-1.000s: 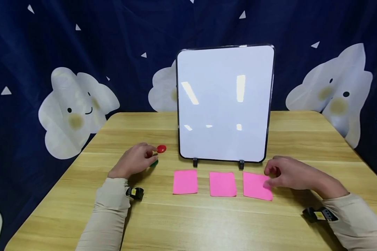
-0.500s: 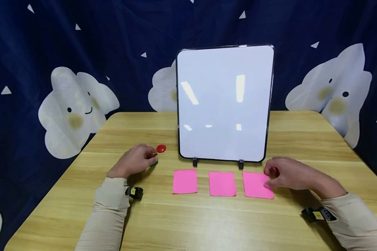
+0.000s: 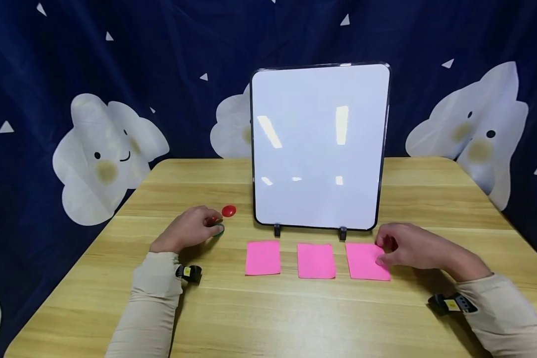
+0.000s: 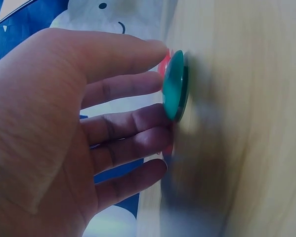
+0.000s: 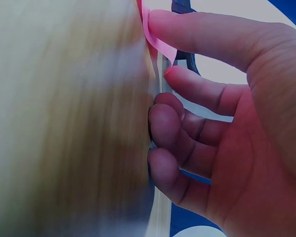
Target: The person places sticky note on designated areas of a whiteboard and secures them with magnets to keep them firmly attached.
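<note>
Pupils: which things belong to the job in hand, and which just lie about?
Likely job:
- three pink sticky notes, one in the right hand
- green magnet and red magnets by the left hand
- whiteboard, untouched

Likely surroundings:
- cloud-print curtain
- wrist cameras

Whtbd (image 3: 319,159) stands on tbl (image 3: 268,313), towards back, on 2 ft. (image 3: 277,230); backdrop (image 3: 183,40) behind. In front of bd, row w/ gaps: L sq. paper (image 3: 262,257), ctr sq. paper (image 3: 315,261), R sq. paper (image 3: 366,261). L of bd: far disc (image 3: 228,211); near disc (image 3: 219,230) in front of it, at L hand's (image 3: 185,231) fingertips. R hand (image 3: 413,244) at R edge of R sq. paper.
</note>
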The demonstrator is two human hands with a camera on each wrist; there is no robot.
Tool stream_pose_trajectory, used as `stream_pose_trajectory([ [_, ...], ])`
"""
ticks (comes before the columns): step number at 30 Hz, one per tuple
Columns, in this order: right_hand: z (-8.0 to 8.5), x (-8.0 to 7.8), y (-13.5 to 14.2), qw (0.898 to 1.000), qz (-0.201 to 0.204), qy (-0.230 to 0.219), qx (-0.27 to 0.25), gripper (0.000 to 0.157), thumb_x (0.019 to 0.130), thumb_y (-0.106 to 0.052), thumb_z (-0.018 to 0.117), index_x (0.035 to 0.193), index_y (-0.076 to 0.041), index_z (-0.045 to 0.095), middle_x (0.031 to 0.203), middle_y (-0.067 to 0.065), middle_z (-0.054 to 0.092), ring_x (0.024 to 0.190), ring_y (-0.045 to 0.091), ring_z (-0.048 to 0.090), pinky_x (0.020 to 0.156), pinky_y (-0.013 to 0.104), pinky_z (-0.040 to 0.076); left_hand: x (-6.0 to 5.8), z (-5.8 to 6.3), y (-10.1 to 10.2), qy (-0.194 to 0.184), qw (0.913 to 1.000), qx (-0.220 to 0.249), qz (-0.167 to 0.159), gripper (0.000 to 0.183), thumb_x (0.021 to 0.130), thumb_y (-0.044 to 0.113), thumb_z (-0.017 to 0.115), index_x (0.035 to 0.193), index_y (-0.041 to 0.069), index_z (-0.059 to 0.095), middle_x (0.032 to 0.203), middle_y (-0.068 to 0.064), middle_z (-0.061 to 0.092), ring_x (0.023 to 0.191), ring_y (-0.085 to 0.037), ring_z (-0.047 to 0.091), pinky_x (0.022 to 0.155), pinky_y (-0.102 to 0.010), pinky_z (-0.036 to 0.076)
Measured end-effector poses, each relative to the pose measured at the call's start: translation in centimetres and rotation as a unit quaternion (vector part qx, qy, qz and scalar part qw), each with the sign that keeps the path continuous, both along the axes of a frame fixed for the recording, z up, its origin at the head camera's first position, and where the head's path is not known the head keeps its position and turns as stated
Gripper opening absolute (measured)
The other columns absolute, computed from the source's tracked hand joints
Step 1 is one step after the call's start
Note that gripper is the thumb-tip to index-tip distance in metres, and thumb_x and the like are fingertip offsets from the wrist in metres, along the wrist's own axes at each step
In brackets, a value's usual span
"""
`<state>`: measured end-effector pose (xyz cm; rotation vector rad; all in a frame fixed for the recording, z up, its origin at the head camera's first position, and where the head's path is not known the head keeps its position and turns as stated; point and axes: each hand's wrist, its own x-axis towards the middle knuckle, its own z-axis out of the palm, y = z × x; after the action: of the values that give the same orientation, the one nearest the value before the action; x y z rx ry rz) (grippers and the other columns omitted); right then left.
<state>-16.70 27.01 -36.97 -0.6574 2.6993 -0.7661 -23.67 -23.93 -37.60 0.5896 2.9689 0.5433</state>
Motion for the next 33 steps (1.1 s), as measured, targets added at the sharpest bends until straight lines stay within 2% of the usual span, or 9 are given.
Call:
stream_pose_trajectory([
  [17,-0.32,-0.21,0.03,1.0,-0.009,0.005,-0.011,0.031,0.083,-0.026,0.083,0.093,-0.013,0.056,0.078,-0.003,0.051,0.072,0.013,0.049,0.06,0.026,0.041,0.0,0.2,-0.39,-0.035,0.9989,0.029,-0.012,0.023,0.089,0.021,0.074,0.11,0.012,0.074,0.095,0.0,0.064,0.085,-0.019,0.054,0.078,-0.038,0.048],
  [25,-0.39,-0.15,0.03,0.999,-0.012,0.026,-0.014,0.023,0.086,-0.011,0.077,0.094,-0.014,0.055,0.077,-0.004,0.052,0.071,0.013,0.05,0.06,0.026,0.042,0.05,0.04,-0.51,-0.044,0.9987,0.024,-0.011,0.025,0.087,0.021,0.078,0.11,0.012,0.075,0.094,-0.001,0.062,0.084,-0.019,0.053,0.074,-0.035,0.047],
  [33,-0.44,-0.21,0.18,0.999,-0.017,0.039,-0.026,0.022,0.087,-0.005,0.074,0.093,-0.014,0.055,0.077,-0.004,0.054,0.07,0.012,0.05,0.06,0.025,0.043,0.33,0.3,-0.44,-0.05,0.9986,0.018,0.002,0.03,0.086,0.022,0.078,0.113,0.011,0.074,0.096,-0.003,0.06,0.085,-0.02,0.052,0.075,-0.035,0.047],
])
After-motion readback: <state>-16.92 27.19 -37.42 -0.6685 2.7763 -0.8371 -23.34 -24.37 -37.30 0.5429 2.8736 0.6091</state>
